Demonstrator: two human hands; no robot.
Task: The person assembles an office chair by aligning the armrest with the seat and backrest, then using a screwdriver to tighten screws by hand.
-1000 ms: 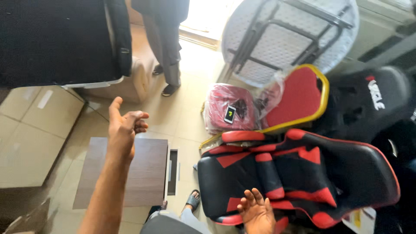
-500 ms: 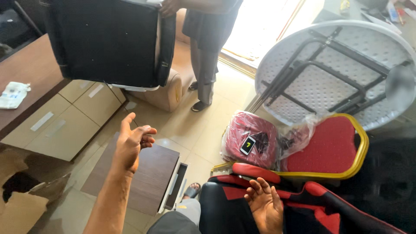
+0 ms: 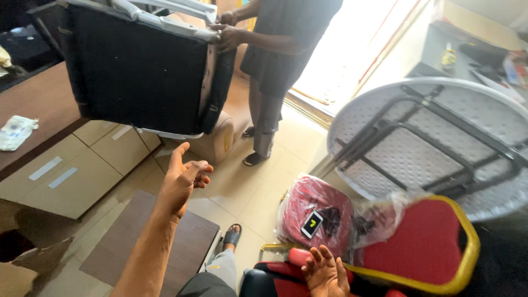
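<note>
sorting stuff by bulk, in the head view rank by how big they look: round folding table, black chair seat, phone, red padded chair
1. black chair seat and round folding table, too alike to split
2. red padded chair
3. phone

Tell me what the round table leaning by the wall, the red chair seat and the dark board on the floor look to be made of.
Round folding table: pale, dimpled underside, likely moulded plastic, with a dark tubular frame that looks like painted metal.
Red chair seat: matte red padding, probably fabric, edged by a glossy gold rim, possibly painted metal.
Dark board: brown wood-grain face, likely laminate rather than solid wood.
</note>
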